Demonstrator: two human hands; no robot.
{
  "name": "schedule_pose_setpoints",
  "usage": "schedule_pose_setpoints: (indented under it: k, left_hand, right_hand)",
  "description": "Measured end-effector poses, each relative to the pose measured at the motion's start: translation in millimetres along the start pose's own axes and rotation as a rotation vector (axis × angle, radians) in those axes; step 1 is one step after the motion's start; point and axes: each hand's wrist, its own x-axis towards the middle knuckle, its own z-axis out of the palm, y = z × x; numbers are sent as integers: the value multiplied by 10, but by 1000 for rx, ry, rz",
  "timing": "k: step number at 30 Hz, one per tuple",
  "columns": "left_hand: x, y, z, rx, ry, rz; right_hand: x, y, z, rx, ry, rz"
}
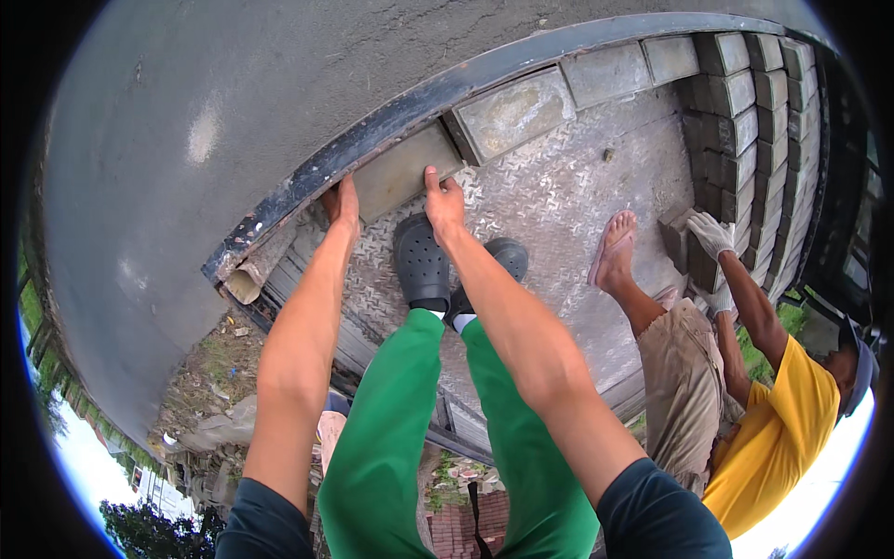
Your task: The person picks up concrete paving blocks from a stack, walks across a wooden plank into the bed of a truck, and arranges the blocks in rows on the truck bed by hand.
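Observation:
A grey concrete block (402, 173) lies against the raised metal side of the truck bed, between my two hands. My left hand (344, 203) grips its left end, with fingers partly hidden behind it. At its near right corner my right hand (445, 202) holds on, thumb on the upper face and the other fingers mostly out of sight. Beyond its right end, a narrow dark gap separates it from another block (515, 112) in the row along the side. My dark clogs (421, 261) stand on the patterned metal floor just below the block.
Stacked blocks (745, 140) rise at the far right. A co-worker in a yellow shirt (778, 433) handles blocks there with white gloves (712, 233). The bed's metal rim (372, 121) curves along the far side. A pipe end (244, 285) sits at the left corner.

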Motion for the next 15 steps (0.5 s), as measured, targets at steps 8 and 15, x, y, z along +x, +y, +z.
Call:
schedule_pose_setpoints:
  k: [8,15]
  left_hand:
    - [165,-310,-82,-118,-212,-65]
    - [-649,333,-446,-78,-144,-79]
  right_hand:
    - [-55,-139,-29,302,-54,247]
    - [-384,-443,-131,308,-204,251]
